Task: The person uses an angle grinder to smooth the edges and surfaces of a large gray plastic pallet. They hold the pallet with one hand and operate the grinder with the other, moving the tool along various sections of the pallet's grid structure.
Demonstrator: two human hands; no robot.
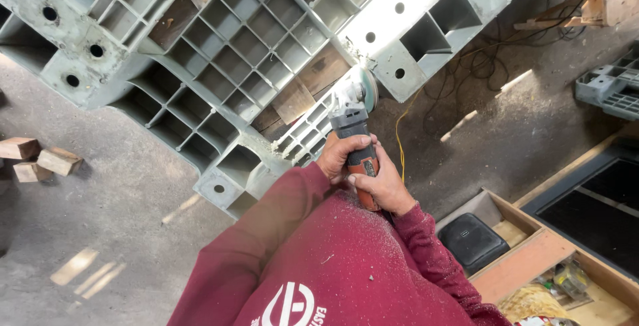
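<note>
Both my hands grip an angle grinder (pixel 351 121) with a grey head and an orange-red body. My left hand (pixel 341 155) wraps the front of the body just behind the head. My right hand (pixel 383 186) holds the rear of the handle. The round grinding disc (pixel 363 86) sits against an edge of a large grey plastic pallet (pixel 266 40) with a grid of square cells. My red sleeves and shirt are dusted with pale shavings.
Small wooden blocks (pixel 40 160) lie on the concrete floor at left. A yellow cord (pixel 400 141) and black cables (pixel 492 53) trail right. A wooden box (pixel 532 259) with a black case (pixel 472 241) stands at lower right. Another grey plastic piece (pixel 609 90) lies far right.
</note>
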